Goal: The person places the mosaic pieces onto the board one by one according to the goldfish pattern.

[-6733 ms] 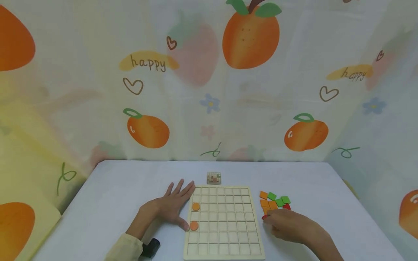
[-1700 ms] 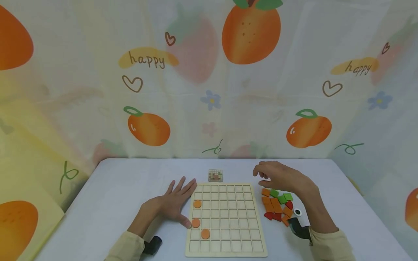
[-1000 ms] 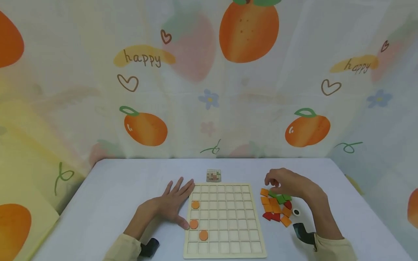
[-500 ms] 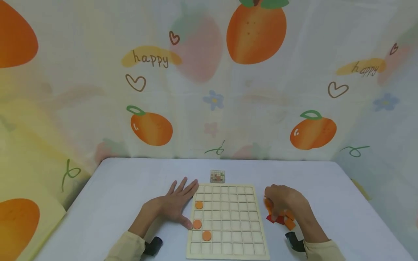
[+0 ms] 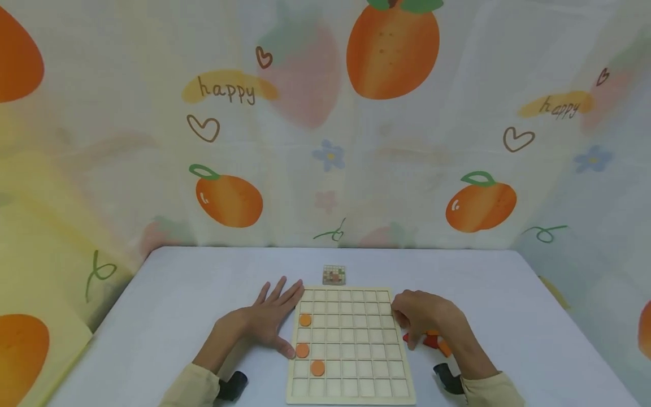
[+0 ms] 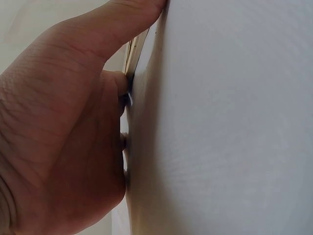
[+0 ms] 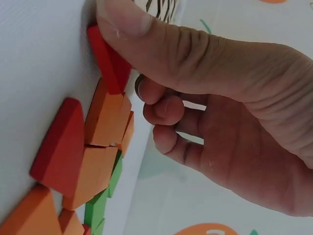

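My left hand (image 5: 269,325) lies with fingers spread at the left edge of a pale gridded board (image 5: 351,401), its thumb against the rim. Three orange discs (image 5: 317,368) sit in cells on the board's left side. My right hand (image 5: 424,314) is at the board's right edge, fingers bent, partly covering a pile of flat pieces. In the right wrist view, its thumb overlaps a red piece (image 7: 110,61); the index fingertip is hidden, so I cannot tell whether it pinches anything. Orange pieces (image 7: 93,171), another red piece (image 7: 61,147) and green pieces (image 7: 98,208) lie below.
A small patterned card (image 5: 334,275) lies just behind the board on the white table (image 5: 213,271). Black wrist devices (image 5: 233,386) sit at both cuffs. A fruit-printed cloth (image 5: 386,169) hangs behind the table.
A third orange disc has appeared on the board's lower left. My right hand went from behind the pile down onto it, then left to the board's edge. My left hand stays put.
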Motion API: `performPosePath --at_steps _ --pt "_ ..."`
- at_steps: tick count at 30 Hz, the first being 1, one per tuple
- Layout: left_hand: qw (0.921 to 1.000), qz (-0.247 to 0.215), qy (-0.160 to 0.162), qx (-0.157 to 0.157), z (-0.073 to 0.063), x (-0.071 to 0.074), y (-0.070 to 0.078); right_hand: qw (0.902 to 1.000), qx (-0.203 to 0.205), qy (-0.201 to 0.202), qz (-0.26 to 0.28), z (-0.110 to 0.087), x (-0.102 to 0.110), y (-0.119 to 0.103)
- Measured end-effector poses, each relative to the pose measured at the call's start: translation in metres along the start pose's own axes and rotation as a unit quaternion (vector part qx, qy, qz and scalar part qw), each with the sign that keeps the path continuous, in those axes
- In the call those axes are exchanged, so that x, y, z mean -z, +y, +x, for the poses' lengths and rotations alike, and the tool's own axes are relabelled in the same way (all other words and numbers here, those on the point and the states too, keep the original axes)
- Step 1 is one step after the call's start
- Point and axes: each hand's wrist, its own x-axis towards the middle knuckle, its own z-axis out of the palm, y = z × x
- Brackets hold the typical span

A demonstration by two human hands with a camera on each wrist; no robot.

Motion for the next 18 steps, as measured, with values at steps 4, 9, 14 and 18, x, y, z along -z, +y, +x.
performPosePath --at_steps 4,9,14,18 --pt "1.0 0.001 0.003 -0.009 -0.0014 0.0006 -0.0012 0.9988 -0.046 -0.002 -0.02 -0.0001 0.0005 -0.0064" --pt "1.0 0.0 0.006 -0.007 -0.0034 0.0013 0.0003 0.9958 -0.076 0.004 -0.052 0.0009 0.0006 -0.0085" --pt "1.0 -0.002 0.005 -0.007 -0.0039 0.0005 0.0 0.9958 -0.07 0.001 -0.059 0.001 0.0 -0.0077" --pt "1.0 0.001 0.003 -0.007 -0.0029 -0.0005 -0.0016 0.9968 -0.058 0.002 -0.055 -0.0015 0.0036 -0.0047"
